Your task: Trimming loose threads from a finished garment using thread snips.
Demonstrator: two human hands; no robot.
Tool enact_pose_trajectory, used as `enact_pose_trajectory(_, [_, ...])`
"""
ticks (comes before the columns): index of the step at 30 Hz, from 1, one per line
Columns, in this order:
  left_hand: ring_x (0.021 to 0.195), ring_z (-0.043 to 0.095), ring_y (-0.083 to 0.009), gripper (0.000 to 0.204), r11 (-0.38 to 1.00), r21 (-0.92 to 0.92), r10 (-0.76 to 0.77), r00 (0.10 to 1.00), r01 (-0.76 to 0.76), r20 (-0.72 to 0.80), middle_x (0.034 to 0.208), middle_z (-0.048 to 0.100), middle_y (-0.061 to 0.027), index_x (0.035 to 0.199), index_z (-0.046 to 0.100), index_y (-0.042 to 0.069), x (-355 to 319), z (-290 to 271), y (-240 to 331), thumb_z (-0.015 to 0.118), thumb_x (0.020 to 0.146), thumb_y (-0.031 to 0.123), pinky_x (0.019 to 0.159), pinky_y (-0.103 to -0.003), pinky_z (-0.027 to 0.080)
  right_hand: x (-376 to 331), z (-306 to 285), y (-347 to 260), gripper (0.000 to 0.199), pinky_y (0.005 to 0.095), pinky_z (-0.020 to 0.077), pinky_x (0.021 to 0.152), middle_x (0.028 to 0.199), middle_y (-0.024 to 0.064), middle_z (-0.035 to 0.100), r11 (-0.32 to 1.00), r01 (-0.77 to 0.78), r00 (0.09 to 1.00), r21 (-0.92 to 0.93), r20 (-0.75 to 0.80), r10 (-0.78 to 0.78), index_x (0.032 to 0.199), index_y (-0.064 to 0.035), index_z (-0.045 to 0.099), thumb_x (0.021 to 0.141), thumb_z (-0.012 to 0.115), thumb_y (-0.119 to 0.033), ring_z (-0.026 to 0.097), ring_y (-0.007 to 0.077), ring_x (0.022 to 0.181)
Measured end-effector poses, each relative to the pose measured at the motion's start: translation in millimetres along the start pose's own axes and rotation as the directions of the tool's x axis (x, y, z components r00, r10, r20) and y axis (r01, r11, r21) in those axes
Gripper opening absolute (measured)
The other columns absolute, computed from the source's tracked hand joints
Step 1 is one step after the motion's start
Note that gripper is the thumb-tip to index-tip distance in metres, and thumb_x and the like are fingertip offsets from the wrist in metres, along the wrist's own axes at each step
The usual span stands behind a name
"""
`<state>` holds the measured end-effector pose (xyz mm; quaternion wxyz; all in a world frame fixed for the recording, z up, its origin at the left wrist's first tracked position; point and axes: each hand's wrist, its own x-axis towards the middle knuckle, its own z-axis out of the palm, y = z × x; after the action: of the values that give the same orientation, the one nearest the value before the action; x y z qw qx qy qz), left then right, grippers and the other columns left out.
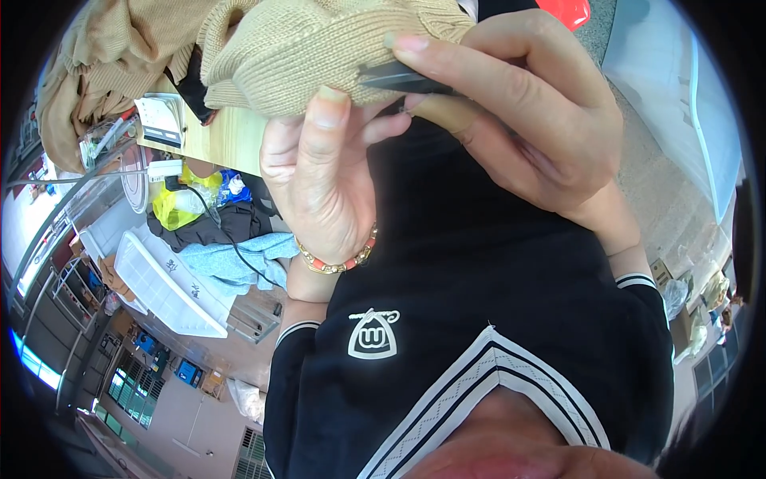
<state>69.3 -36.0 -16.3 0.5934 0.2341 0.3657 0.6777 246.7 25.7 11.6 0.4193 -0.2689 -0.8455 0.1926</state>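
Beige knit garment (311, 60): I see fine ribs and folds, bunched up in the left hand and in front of the right fingertips, before a dark top (511, 263).
Second knit heap: more tan knitwear (120, 56) lies past the left hand, farther left.
Wooden table: its pale top (227, 140) shows beyond the left wrist, with a small white stand-up card (162, 120) near the edge.
Left side of the room: below the left hand's level I find a yellow plastic bag (177, 211), a light blue cloth (235, 263) and a white plastic crate (163, 275).
Right side of the room: a translucent sheet (658, 88) stands well out from the right hand; something red (565, 9) sits beyond it.
Left hand (319, 164): thumb pressed on the knit, clamped on it; a bracelet (343, 259) rings the wrist.
Right hand (542, 104): fingertips pinched around a dark pointed tool (403, 79), its tip at the knit; whether it pierces, I cannot tell.
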Motion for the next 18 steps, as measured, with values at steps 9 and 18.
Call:
enact_pose_trajectory(9, [0.094, 0.069, -0.0308, 0.028, 0.999, 0.041, 0.004, 1.0, -0.006, 0.027, 0.11, 0.066, -0.0188, 0.118, 0.058, -0.004, -1.8, 2.8, -3.4, 0.058, 0.096, 0.013, 0.072, -0.037, 0.062, 12.3, -19.4, -18.0, 0.037, 0.0256, 0.0417, 0.053, 0.076, 0.003, 0.058, 0.904, -0.428, 0.885, -0.002, 0.198, 0.42, 0.105, -0.007, 0.072, 0.072, 0.083, -0.019, 0.056, 0.0153, 0.064])
enact_pose_trajectory(18, [0.095, 0.069, -0.0305, 0.027, 1.0, 0.022, -0.004, 1.0, 0.004, 0.019, 0.109, 0.066, -0.0186, 0.117, 0.058, -0.003, 7.4, -2.6, -5.4, 0.058, 0.095, 0.013, 0.072, -0.037, 0.061, -1.4, 5.9, 6.1, 0.041, 0.0241, 0.044, 0.057, 0.083, 0.0055, 0.058, 0.992, -0.129, 0.991, -0.004, 0.046, 0.129, 0.112, -0.0019, 0.069, 0.071, 0.079, -0.004, 0.056, 0.015, 0.069])
